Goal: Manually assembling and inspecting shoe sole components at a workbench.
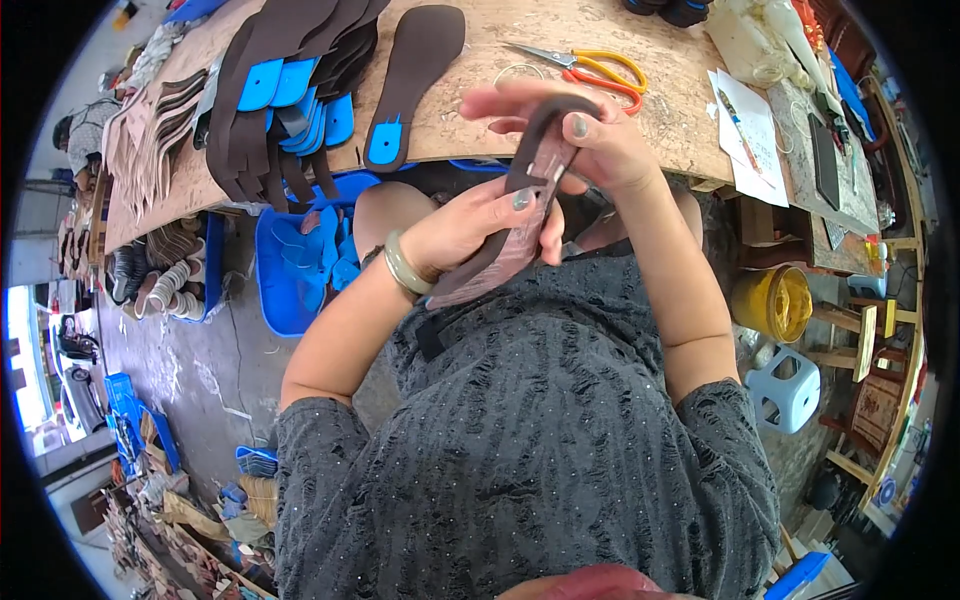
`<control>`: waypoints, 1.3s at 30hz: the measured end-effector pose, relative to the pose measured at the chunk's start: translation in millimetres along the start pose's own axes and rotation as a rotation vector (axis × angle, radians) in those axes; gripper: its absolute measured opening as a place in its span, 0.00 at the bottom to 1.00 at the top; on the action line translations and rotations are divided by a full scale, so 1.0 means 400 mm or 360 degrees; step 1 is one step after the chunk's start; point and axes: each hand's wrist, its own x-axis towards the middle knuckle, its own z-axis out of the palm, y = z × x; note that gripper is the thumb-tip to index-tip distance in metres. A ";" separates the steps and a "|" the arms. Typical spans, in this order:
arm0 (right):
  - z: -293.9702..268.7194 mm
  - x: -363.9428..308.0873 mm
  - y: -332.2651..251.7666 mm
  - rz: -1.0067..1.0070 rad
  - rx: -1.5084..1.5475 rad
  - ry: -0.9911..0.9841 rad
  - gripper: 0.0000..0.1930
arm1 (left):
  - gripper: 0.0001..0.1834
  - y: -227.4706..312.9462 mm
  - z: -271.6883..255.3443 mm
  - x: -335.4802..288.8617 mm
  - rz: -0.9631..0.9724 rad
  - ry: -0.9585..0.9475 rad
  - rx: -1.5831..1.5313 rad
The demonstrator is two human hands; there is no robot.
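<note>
Over my lap, at the bench's front edge, I hold a dark brown insole [500, 250] with a shiny pinkish face, tilted upright. My left hand [490, 220], with a pale bangle at the wrist, grips its lower and middle part, thumb on the shiny face. My right hand [600, 140] pinches the top end between thumb and fingers, some fingers stretched to the left. On the bench beyond, a single brown insole [425, 60] with a blue heel piece [385, 143] lies flat. Scissors [590, 72] with yellow and orange handles rest just past my right hand.
A pile of brown insoles [310, 30] with blue pieces covers the wooden bench's [500, 25] left part; beige strips [150, 150] hang beside it. Below stands a blue bin [280, 300] of blue pieces. At right are papers [750, 140], a yellow bucket [770, 300] and a stool [790, 390].
</note>
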 end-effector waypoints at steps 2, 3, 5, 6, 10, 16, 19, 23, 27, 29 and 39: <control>0.001 0.000 -0.017 0.0059 -0.0208 0.0050 0.36 | 0.28 0.001 0.006 0.004 0.0024 0.0127 -0.0127; -0.010 -0.013 -0.011 0.0063 -0.0363 0.0245 0.32 | 0.29 0.007 0.011 0.006 0.0154 0.0577 0.0606; -0.027 -0.054 0.009 0.0224 -0.0351 0.0769 0.25 | 0.33 0.010 0.009 0.018 0.0433 0.1291 0.1657; -0.034 -0.068 0.011 0.0227 -0.0354 0.0767 0.25 | 0.33 0.014 0.009 0.022 0.0435 0.1293 0.1653; 0.043 -0.062 -0.005 0.0457 -0.0124 0.0798 0.21 | 0.31 0.010 -0.001 0.029 0.0669 0.1544 0.2346; 0.076 -0.029 0.059 0.0047 -0.1555 0.1336 0.16 | 0.33 -0.023 0.003 0.047 0.0781 0.1724 0.2681; 0.095 -0.013 0.069 -0.0095 -0.1304 0.1239 0.15 | 0.34 -0.029 0.008 0.049 0.0779 0.1799 0.2538; 0.097 -0.024 0.077 -0.0214 -0.0979 0.1028 0.20 | 0.34 -0.032 0.006 0.047 0.0768 0.1745 0.2480; 0.056 -0.061 0.008 0.0370 -0.0399 0.0920 0.18 | 0.32 -0.026 0.018 0.047 0.0682 0.1729 0.2430; 0.062 -0.053 0.005 0.0384 -0.0490 0.1013 0.17 | 0.32 -0.035 0.008 0.049 0.0699 0.1717 0.2474; 0.039 -0.041 0.007 0.0291 -0.0782 0.1128 0.15 | 0.31 -0.038 0.001 0.052 0.0700 0.1614 0.2630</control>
